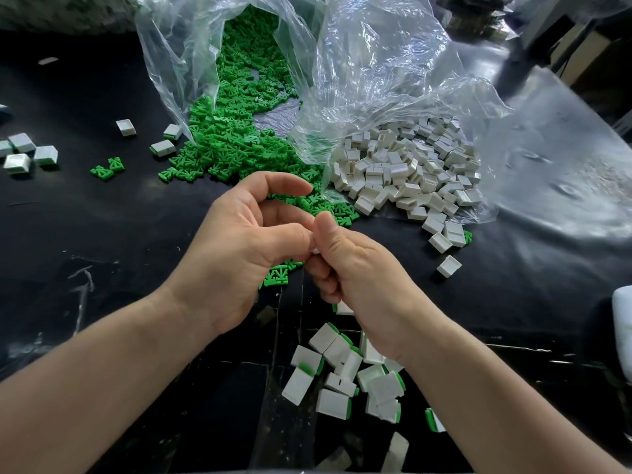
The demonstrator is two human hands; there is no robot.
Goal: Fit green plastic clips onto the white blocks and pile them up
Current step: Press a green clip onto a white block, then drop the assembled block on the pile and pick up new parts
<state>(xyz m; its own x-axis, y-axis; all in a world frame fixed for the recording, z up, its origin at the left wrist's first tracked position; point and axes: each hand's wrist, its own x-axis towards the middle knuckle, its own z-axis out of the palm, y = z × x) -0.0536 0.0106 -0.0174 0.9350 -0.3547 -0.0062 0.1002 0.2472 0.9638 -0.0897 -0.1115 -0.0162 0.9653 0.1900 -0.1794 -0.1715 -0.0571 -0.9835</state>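
Left hand (pixel 246 254): centre of the frame, palm turned right. The thumb tip meets the right thumb, the forefinger arches above, and the other fingers curl out of sight.
Right hand (pixel 359 268): just right of centre, with the fingers curled in and the thumb upright against the left thumb.
Held block (pixel 315 250): only a white sliver shows, pinched between the two thumbs. Whether a clip is on it cannot be told.
Clips (pixel 239 131): a green heap spilling from the open bag (pixel 376 63), from upper centre down to the hands. A few lie under the left hand, and two lie apart (pixel 107 169) at middle left.
Blocks (pixel 410 172): a white heap at the bag's right mouth, right of centre, with several strays trailing toward the lower right.
Finished pile (pixel 342 371): white blocks with green edges, bottom centre, below the right wrist.
Other blocks (pixel 27 153): a small cluster at the left edge, with three more near the bag's left side.
Table (pixel 102 234): black and scuffed, under everything.
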